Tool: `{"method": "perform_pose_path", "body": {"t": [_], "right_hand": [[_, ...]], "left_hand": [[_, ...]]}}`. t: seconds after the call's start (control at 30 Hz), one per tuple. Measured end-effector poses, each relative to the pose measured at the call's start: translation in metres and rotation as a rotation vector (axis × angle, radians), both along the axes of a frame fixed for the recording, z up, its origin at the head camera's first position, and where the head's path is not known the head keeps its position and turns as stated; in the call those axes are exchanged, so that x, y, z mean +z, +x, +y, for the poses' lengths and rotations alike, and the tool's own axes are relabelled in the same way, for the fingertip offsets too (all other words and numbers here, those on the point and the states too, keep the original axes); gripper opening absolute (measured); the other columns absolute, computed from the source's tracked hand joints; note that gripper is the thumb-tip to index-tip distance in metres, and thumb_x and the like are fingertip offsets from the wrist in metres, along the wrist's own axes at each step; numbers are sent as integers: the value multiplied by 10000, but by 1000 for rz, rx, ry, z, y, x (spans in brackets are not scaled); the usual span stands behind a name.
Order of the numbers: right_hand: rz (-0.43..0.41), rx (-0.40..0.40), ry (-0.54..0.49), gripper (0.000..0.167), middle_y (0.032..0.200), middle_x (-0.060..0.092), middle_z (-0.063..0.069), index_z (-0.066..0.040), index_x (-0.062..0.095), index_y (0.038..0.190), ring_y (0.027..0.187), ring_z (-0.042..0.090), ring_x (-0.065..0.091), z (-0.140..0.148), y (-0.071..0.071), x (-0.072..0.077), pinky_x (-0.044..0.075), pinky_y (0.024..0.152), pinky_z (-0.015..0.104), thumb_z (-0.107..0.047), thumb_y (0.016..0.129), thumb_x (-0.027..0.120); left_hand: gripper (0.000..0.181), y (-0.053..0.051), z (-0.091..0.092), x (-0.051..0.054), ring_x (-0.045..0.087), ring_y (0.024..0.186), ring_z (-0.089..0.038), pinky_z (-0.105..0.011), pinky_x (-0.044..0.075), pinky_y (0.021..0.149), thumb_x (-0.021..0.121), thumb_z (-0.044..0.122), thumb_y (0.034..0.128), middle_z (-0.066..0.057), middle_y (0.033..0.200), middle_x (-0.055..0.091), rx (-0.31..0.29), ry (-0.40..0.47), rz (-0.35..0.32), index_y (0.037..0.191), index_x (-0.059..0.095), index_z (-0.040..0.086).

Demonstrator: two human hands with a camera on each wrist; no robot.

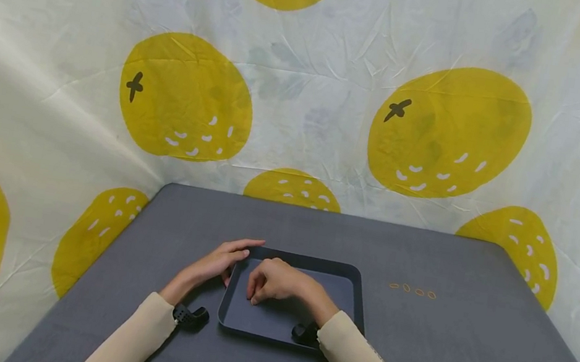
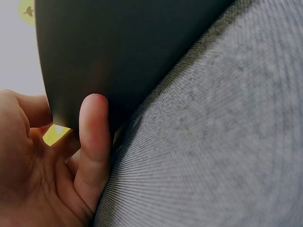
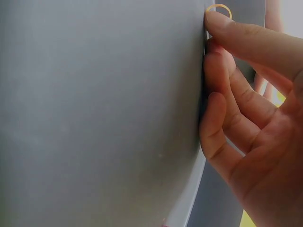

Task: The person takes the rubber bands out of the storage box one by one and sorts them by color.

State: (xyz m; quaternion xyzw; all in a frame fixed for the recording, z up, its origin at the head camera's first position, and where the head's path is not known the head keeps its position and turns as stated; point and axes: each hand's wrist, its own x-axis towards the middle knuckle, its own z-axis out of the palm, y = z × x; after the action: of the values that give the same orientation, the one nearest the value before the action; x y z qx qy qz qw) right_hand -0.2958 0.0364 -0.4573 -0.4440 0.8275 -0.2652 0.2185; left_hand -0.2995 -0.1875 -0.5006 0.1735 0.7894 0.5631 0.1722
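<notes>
A dark shallow rectangular tray lies on the grey table. My left hand holds its far left corner, with the fingers along the rim. In the left wrist view, a fingertip rests against the tray's dark outer wall. Inside the tray, toward its left half, is my right hand, fingers bent and pointing down. It pinches a thin orange rubber band between thumb and fingertips, close to the tray floor; the fingers partly hide the band.
Several thin orange rubber bands lie in a row on the table, right of the tray. A white cloth with yellow fruit prints hangs behind and beside the table. Each wrist wears a black camera.
</notes>
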Motion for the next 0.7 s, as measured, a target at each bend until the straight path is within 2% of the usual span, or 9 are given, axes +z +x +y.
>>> {"method": "perform_pose_path", "body": {"t": [0.4,0.53,0.7], "right_hand": [[9,14,9,122,720,731,-103,-170,802,766,603,-28,565,2,1,6,462,582,153,-96,858,835],[16,2,5,126,730,736,-113,-183,802,771,612,-24,573,5,0,8,472,589,158,-109,869,830],[21,-39,-7,77,751,724,-138,-182,815,811,643,-9,598,15,-2,14,502,621,176,-155,881,831]], "left_hand": [[444,0,1,1,489,490,-147,-324,525,454,411,269,1132,-131,1644,382,-2,-1,0,1573,462,289],[441,0,1,1,482,514,-155,-330,527,463,404,260,1134,-128,1654,366,1,-7,5,1568,467,308],[442,1,1,1,535,545,-170,-328,527,463,392,235,1136,-129,1642,387,2,-4,-3,1563,471,316]]}}
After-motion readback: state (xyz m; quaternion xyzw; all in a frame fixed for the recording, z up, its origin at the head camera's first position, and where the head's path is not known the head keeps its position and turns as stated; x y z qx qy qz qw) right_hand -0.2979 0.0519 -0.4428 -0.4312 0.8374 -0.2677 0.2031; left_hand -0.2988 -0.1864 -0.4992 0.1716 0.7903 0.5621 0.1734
